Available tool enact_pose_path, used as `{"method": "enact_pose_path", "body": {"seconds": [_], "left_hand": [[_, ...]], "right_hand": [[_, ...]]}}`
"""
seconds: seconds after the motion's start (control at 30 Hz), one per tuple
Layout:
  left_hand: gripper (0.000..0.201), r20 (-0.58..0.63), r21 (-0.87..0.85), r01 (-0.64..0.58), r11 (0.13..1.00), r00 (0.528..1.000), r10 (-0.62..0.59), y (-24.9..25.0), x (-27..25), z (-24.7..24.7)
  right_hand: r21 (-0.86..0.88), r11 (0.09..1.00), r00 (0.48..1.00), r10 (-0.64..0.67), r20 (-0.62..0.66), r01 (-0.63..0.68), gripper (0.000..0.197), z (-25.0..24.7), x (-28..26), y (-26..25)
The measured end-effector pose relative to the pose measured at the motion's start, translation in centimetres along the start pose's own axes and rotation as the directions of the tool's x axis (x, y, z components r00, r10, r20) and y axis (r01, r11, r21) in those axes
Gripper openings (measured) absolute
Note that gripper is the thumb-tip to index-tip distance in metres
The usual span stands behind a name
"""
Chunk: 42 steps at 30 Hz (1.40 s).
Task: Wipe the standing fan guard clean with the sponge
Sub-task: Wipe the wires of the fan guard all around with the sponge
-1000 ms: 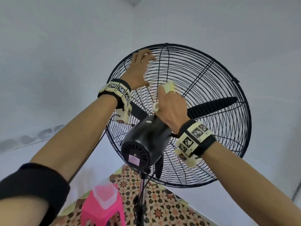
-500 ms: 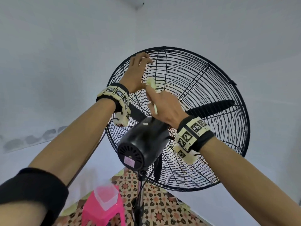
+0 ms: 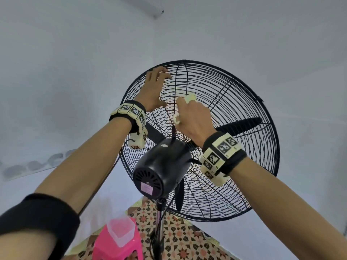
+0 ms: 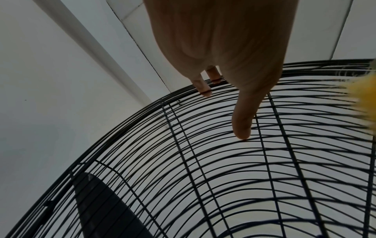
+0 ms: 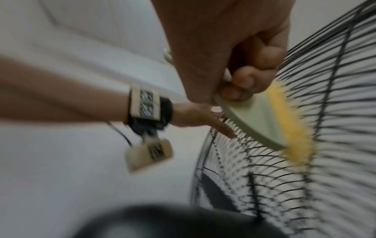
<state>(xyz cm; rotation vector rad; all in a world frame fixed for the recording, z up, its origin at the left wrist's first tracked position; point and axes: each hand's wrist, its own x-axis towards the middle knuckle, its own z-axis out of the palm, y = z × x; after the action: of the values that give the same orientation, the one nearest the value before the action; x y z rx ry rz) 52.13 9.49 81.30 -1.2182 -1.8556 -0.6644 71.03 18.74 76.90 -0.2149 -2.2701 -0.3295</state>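
The black wire fan guard (image 3: 244,128) is seen from behind, tilted up above me. My left hand (image 3: 154,89) rests on its upper left part, fingers spread, fingertips (image 4: 205,91) touching the rim wires. My right hand (image 3: 193,119) grips the sponge (image 3: 189,96), which has a pale green back and a yellow fuzzy face. In the right wrist view the sponge (image 5: 262,122) has its yellow side pressed against the guard (image 5: 335,112), just right of my left hand (image 5: 195,116). The sponge's yellow edge (image 4: 364,96) shows blurred at the right of the left wrist view.
The black motor housing (image 3: 161,164) juts toward me below my right wrist, on a stand pole (image 3: 159,222). Black blades (image 3: 242,124) sit inside the guard. A pink stool (image 3: 116,246) carrying a clear plastic container (image 3: 122,231) stands low left on the patterned floor (image 3: 180,241).
My right hand swept the sponge left across the wires toward my left hand, then back to the right. The left hand has stayed on the guard's upper left.
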Motion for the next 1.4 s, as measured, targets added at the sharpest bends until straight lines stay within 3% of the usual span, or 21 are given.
{"method": "enact_pose_path", "body": {"seconds": [0.17,0.33,0.5,0.57,0.67,0.8,0.9,0.97,1.03,1.13,1.27,1.33,1.4], "left_hand": [[0.099,-0.022,-0.005,0.003,1.000,1.000,-0.003,-0.1,0.1,0.3],[0.098,-0.006,0.006,0.013,1.000,1.000,-0.013,0.3,0.0,0.0],[0.092,-0.047,0.002,-0.005,1.000,0.999,0.005,0.1,-0.2,0.2],[0.096,-0.038,0.005,-0.005,1.000,0.999,0.005,-0.3,-0.2,0.1],[0.098,-0.027,-0.004,-0.001,1.000,1.000,0.001,-0.2,-0.2,-0.2],[0.097,-0.020,-0.026,0.020,0.999,1.000,-0.021,0.4,0.1,0.4],[0.091,-0.046,-0.018,0.013,1.000,0.999,-0.014,0.4,0.1,0.6],[0.083,-0.076,-0.025,-0.006,1.000,0.997,0.004,0.1,0.1,0.6],[0.083,-0.078,-0.034,-0.011,0.999,0.997,0.008,-0.1,0.0,0.5],[0.094,-0.047,-0.038,0.002,0.999,0.999,-0.003,-0.4,0.0,0.0],[0.095,-0.020,-0.051,0.017,0.999,1.000,-0.018,0.0,0.0,-0.1],[0.095,-0.032,-0.049,0.009,0.999,0.999,-0.011,0.1,0.0,0.1],[0.093,-0.056,-0.030,-0.001,1.000,0.998,-0.001,-0.1,0.0,0.3]], "right_hand": [[0.179,0.981,0.997,-0.070,-0.012,0.071,0.035,-0.3,0.1,0.1],[0.038,0.993,0.994,0.109,-0.005,-0.109,0.045,-0.7,0.5,-1.1],[0.280,0.958,0.998,-0.068,-0.014,0.069,0.036,-0.5,1.6,-1.5],[0.306,0.950,0.998,-0.055,-0.035,0.063,0.033,-0.4,1.4,-1.0],[0.134,0.990,0.997,0.062,-0.049,-0.055,0.038,-0.6,1.1,-1.2],[-0.046,0.968,0.969,0.245,-0.030,-0.247,0.034,-0.7,1.4,-2.0],[-0.013,0.990,0.990,0.140,-0.008,-0.140,0.040,-0.3,1.5,-3.0],[0.112,0.994,1.000,0.003,0.004,-0.003,0.042,-0.1,1.5,-3.1],[0.228,0.972,0.999,-0.048,-0.016,0.050,0.038,-0.1,1.5,-2.7],[0.118,0.992,0.998,0.050,-0.043,-0.045,0.037,-0.3,1.6,-2.3],[0.018,0.952,0.952,0.305,-0.024,-0.305,0.035,-0.3,2.1,-3.1],[0.007,0.971,0.970,0.238,-0.045,-0.237,0.037,0.0,1.8,-3.2],[0.086,0.995,0.996,0.052,-0.071,-0.045,0.039,0.0,1.5,-2.8]]}}
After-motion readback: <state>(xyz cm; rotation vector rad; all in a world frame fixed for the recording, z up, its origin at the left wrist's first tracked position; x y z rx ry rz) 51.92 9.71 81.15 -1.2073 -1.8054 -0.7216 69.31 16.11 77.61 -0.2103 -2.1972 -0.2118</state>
